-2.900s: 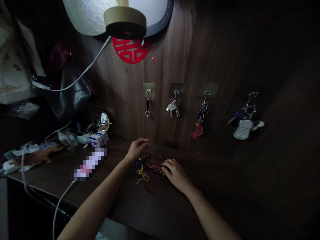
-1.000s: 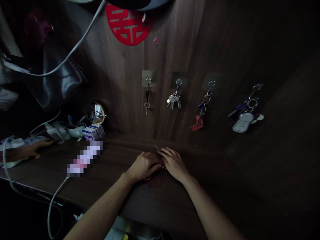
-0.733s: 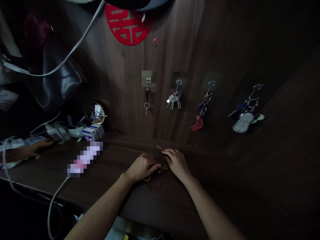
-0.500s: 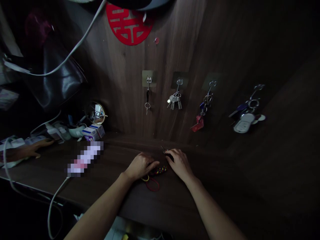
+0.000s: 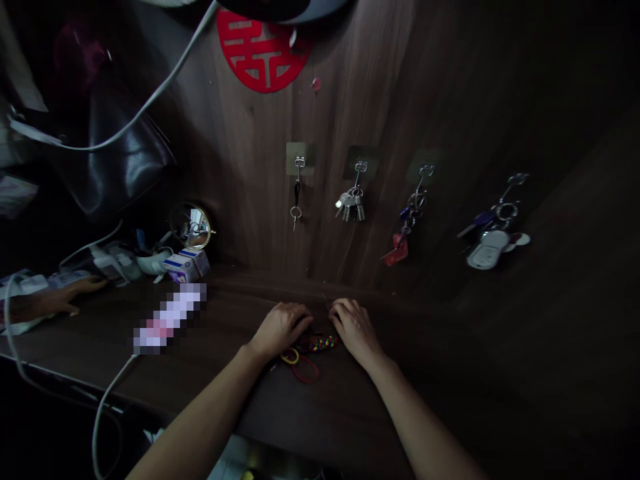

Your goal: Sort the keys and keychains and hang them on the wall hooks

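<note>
My left hand (image 5: 283, 328) rests on the dark wooden surface, fingers curled together and thumb alongside; whatever they may hold is hidden. Just below its fingertips lies a strip of multicoloured beads (image 5: 323, 343). A yellow ring (image 5: 289, 357) and a red cord loop (image 5: 309, 371) are beside the beads, close under the left hand. My right hand (image 5: 353, 325) is closed in a pinch around a thin metal piece (image 5: 325, 300), whose narrow end sticks out up and left; its kind is too small to tell. The beads are near the right palm but appear apart from it.
Keys hang from wall hooks: a single key (image 5: 296, 213), a key bunch (image 5: 353, 203), keys with a red tag (image 5: 397, 250), keys with a white fob (image 5: 489, 250). A round mirror (image 5: 194, 227), a box (image 5: 186, 265), a white cable (image 5: 103, 407) and a separate hand shape (image 5: 60, 300) are left.
My left thumb and fingers have drawn back slightly up and left, baring more of the beads and the yellow ring. My right hand stays nearly in place, still pinching the metal piece.
</note>
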The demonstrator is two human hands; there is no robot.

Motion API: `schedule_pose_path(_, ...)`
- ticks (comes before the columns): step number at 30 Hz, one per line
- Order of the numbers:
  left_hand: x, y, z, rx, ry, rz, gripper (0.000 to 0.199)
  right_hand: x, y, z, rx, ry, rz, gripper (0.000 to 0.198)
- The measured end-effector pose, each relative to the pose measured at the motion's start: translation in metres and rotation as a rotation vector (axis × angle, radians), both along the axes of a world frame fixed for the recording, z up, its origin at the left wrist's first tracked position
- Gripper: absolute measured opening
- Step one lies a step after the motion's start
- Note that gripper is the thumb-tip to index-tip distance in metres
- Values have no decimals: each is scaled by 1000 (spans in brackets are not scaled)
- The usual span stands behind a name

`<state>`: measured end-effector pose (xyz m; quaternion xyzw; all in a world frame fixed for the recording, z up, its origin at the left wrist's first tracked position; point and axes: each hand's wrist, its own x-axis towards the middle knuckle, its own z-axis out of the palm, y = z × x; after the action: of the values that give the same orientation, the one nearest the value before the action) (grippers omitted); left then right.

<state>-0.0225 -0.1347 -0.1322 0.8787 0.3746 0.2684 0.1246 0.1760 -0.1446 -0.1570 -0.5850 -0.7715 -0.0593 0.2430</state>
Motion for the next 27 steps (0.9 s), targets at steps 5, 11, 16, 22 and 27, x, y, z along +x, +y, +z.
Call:
schedule_pose_path(5, 1, 2, -2, -13, -4, -11, 22, -3, -1, 1, -53, 107, 15, 12)
schedule_pose_path(11, 2, 8, -9, -25, 6, -1, 21, -9, -2, 2, -91, 180, 74, 23)
schedule_pose_path(16, 3, 10, -12, -18, 68, 101, 11, -11, -2, 0, -105, 213, 105, 25)
schedule_pose_path(22, 5, 7, -13, 94, 230, 156, 14, -10, -1, -2, -81, 269, 114, 25)
schedule_pose_path(27, 6, 4, -7, 88, 164, 137, 17, -11, -2, -1, -55, 295, 110, 30)
